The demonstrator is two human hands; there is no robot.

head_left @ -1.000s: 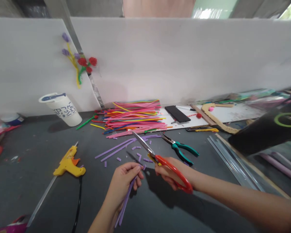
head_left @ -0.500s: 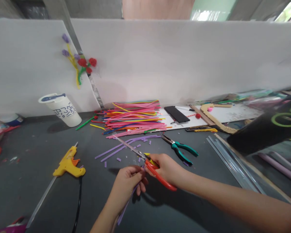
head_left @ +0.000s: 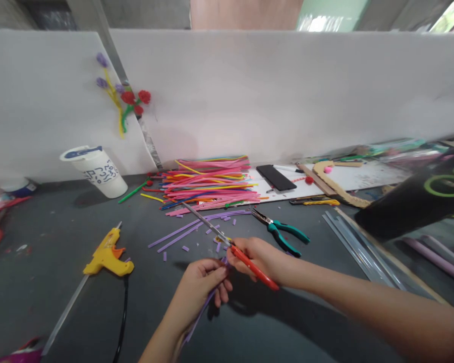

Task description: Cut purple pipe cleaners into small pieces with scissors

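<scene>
My left hand pinches a bunch of purple sticks that trail back along my wrist. My right hand grips red-handled scissors, blades closed and pointing up-left, with the pivot right at the tips of the purple sticks. Both hands hover low over the dark grey table. Short purple cut pieces and longer purple strips lie scattered just beyond the hands.
A pile of pink, yellow and orange sticks lies behind. Green-handled pliers rest to the right, a yellow glue gun to the left, a white cup at back left. A black phone and clear rods lie right.
The scissors were open a second ago and have closed at the stick tips. My right hand has moved left toward my left hand and turned, so the handles lie flatter.
</scene>
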